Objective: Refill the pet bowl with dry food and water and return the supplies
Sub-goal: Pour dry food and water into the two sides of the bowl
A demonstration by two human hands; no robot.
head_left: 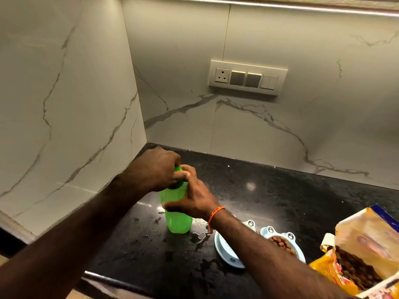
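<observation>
**Pet bowl filled, bottle in both hands**

Pet bowl [266, 244], pale blue double dish with small frog-eye knobs on the rim, sits on black worktop [280, 190] at lower right, partly hidden under the right forearm. Right compartment holds brown kibble [282, 243]; left compartment mostly covered by the arm, contents cannot tell.

Green bottle [178, 214] stands upright on worktop just left of the bowl, near the corner of the walls. Left hand [157, 169] curled over the top, gripping the green cap [178, 168]. Right hand [192, 197] wrapped round the bottle body, thumb towards the cap, fingers curled across the front. Orange thread band [216, 213] on right wrist.

Water splashes [199, 237] and droplets spread on worktop around the bottle base and towards the bowl.

Kibble bag [367, 240], yellow and orange with blue edge, open at far right just beside the bowl, brown pellets visible inside the mouth.

White marble-look wall [280, 130] behind and at left, grey veins. Switch plate [247, 77] on back wall, one socket plus switches. Light strip [280, 6] along the top edge.
</observation>
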